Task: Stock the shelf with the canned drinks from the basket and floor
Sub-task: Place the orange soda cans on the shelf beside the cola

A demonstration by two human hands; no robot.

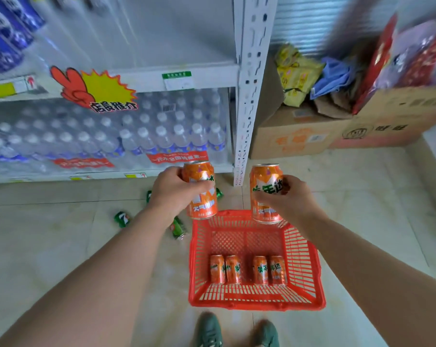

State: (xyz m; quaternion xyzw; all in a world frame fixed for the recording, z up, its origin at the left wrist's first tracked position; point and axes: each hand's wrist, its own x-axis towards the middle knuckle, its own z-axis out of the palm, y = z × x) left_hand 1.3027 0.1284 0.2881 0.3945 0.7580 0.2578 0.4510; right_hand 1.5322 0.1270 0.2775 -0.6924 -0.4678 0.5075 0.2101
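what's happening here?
A person is stocking a shop shelf. The left hand and the right hand each hold an upright orange can above a red basket on the floor. Four more orange cans stand in the basket, and green cans lie on the tiles. The shelf ahead looks bare.

Tiled floor (61, 246): red basket (309, 266) stands on it; green cans (123, 219) lie scattered near the shelf (177, 78); cardboard boxes (294, 136) rest beside it. Lower shelf carries bottled water packs (162, 136).
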